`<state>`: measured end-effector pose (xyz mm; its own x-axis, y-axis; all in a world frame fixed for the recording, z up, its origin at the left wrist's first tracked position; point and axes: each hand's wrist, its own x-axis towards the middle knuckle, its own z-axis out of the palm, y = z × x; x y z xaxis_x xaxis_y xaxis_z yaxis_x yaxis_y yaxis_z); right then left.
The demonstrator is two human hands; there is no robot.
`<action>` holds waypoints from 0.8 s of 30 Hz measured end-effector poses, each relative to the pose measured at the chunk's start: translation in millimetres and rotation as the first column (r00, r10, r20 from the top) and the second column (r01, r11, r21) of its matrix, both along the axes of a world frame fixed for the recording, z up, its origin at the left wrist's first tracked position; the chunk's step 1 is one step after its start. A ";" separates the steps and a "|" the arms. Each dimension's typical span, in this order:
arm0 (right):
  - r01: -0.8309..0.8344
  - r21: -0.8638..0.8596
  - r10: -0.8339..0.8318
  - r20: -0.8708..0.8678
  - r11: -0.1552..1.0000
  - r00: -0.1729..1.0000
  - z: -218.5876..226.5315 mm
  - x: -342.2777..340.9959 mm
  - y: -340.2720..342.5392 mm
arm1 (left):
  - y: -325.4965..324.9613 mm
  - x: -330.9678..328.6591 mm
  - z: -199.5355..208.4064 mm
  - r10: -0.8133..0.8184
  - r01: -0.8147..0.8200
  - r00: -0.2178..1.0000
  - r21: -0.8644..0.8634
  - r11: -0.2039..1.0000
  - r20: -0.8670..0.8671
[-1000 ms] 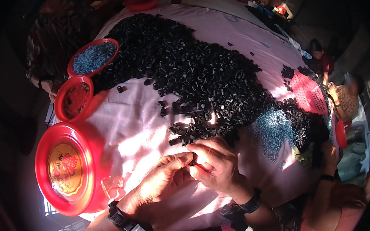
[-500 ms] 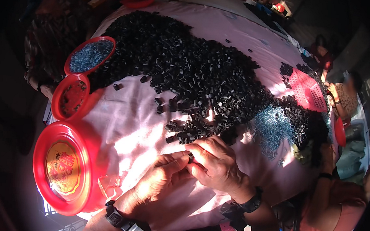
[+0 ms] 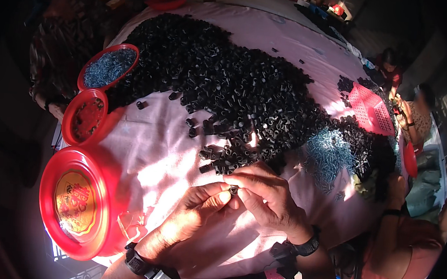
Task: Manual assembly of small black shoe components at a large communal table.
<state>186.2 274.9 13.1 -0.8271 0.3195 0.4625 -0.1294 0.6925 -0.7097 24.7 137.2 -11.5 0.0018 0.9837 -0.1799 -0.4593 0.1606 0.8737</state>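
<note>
Between the fingertips of both my hands is a small black ring-shaped part [image 3: 233, 190], its round opening turned up toward me. My left hand [image 3: 201, 207] pinches it from the left with thumb and forefinger. From the right, the thumb and fingers of my right hand [image 3: 268, 198] close on the same part. Just beyond my fingers, a large heap of similar small black parts [image 3: 227, 87] spreads over the pink cloth [image 3: 166, 135]. Several loose ones lie at the heap's near edge, close to my knuckles.
Along the left stand a large red plastic dish [image 3: 100, 219], a smaller red bowl [image 3: 69, 122] and a red bowl of silvery pins [image 3: 108, 67]. A pile of similar pins [image 3: 330, 156] lies right, near a pink basket [image 3: 373, 110]. Other people sit along the right edge.
My right thumb has shifted, and the black part now sits slightly farther right with its opening showing. My hands have otherwise stayed in nearly the same place.
</note>
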 end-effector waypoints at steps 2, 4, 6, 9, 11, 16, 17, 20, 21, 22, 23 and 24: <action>0.005 0.011 -0.005 -0.005 1.000 1.000 0.2 0.2 2.0 | -0.6 -1.3 3.2 -0.006 0.005 1.000 -0.018 1.000 -0.025; 0.004 0.018 -0.004 -0.012 1.000 1.000 -1.3 -0.8 3.3 | -0.6 0.0 3.6 -0.006 0.004 0.999 -0.041 0.999 -0.052; 0.036 0.041 -0.036 -0.012 0.998 0.999 -0.1 0.4 3.4 | 1.8 6.7 3.7 0.108 -0.110 0.990 0.016 0.994 0.087; 0.051 0.051 -0.050 -0.030 0.997 0.998 1.5 0.8 2.4 | 2.4 4.3 -2.5 0.111 -0.113 0.993 0.076 0.991 0.029; 0.057 0.040 -0.056 -0.029 0.998 0.998 2.3 1.5 1.9 | 1.2 2.9 -3.9 0.110 -0.109 0.994 0.087 0.990 -0.005; 0.094 0.011 -0.094 -0.053 0.995 0.994 5.2 2.9 0.0 | 1.1 5.6 -1.9 0.129 -0.123 0.989 0.092 0.988 -0.066; 0.098 0.045 -0.095 -0.070 0.994 0.993 4.2 1.3 0.3 | 0.8 5.1 -1.3 0.149 -0.138 0.981 0.089 0.986 -0.124; 0.114 0.100 -0.105 -0.091 0.989 0.990 0.4 0.3 0.1 | 0.3 3.5 -5.3 0.178 -0.159 0.950 0.092 0.983 -0.258; 0.126 0.123 -0.114 -0.094 0.984 0.989 -0.4 1.1 0.1 | 0.6 3.4 -7.4 0.188 -0.163 0.925 0.101 0.981 -0.330; 0.127 0.125 -0.116 -0.093 0.984 0.989 -1.5 1.6 0.5 | 1.2 5.0 -9.4 0.186 -0.161 0.926 0.102 0.982 -0.329; 0.126 0.133 -0.114 -0.093 0.983 0.989 -3.6 1.6 1.0 | 1.4 7.2 -11.9 0.227 -0.185 0.909 0.149 0.971 -0.349; 0.124 0.140 -0.112 -0.092 0.982 0.989 -4.9 1.5 1.0 | 1.6 8.5 -12.7 0.268 -0.208 0.891 0.196 0.958 -0.366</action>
